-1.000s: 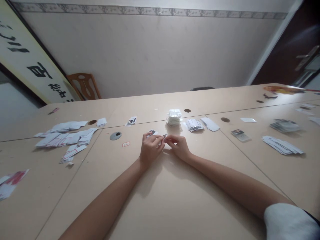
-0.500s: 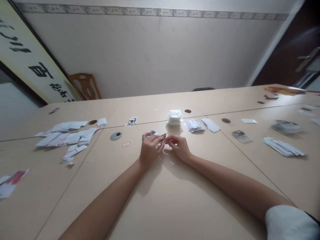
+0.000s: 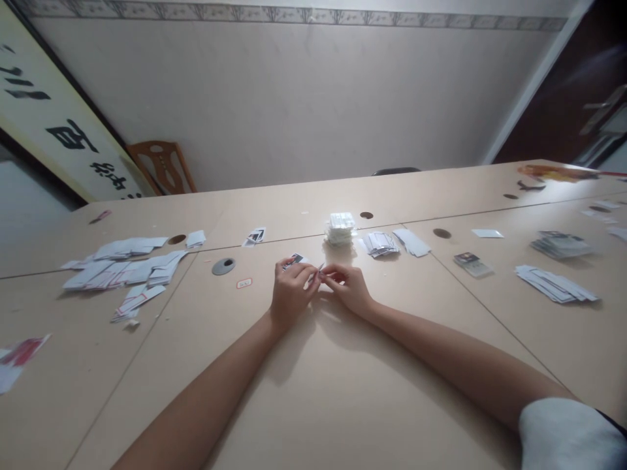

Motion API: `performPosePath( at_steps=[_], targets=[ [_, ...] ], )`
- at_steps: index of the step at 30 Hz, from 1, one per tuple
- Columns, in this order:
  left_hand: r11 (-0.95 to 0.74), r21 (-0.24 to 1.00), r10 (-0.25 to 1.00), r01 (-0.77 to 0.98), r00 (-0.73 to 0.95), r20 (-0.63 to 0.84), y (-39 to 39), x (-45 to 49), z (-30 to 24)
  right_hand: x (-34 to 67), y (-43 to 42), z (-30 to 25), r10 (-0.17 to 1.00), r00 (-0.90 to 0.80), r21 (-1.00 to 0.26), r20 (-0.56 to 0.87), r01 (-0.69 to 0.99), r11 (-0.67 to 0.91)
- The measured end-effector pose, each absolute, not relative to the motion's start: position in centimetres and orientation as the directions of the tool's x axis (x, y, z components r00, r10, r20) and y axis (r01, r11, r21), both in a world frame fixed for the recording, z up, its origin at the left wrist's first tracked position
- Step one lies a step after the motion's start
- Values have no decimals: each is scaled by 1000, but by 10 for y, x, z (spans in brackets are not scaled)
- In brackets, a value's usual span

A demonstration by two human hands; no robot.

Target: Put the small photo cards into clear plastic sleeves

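Both hands pinched on one small card, mid-table

The left hand and right hand meet fingertip to fingertip, closed narrowly on a small card held just above the table. The grip looks thin: an uneven pull could tear or bend the piece, or let it drop beside the printed card. A forward slip might nudge the white stack nearby.

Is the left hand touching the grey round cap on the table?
Apart. The head view shows bare table between the left hand and the grey round cap; the hand pinches a small card instead.
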State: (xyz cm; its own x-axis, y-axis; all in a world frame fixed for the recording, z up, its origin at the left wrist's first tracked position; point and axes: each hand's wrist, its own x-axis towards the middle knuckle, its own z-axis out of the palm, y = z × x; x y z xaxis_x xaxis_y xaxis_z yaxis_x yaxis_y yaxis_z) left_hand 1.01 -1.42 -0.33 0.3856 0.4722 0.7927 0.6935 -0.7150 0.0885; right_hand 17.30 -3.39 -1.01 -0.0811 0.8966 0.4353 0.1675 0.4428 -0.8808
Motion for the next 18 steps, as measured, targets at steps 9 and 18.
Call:
performPosePath(
  at_steps=[9,18],
  targets=[
    [-699,96,487,709,373,790,-15,11,-3,174,-33,-13,892,-97,-873,442,180,453],
    [-680,140,533,719,354,769,-12,10,-5,175,-30,-16,895,-80,-863,438,240,444]
  ],
)
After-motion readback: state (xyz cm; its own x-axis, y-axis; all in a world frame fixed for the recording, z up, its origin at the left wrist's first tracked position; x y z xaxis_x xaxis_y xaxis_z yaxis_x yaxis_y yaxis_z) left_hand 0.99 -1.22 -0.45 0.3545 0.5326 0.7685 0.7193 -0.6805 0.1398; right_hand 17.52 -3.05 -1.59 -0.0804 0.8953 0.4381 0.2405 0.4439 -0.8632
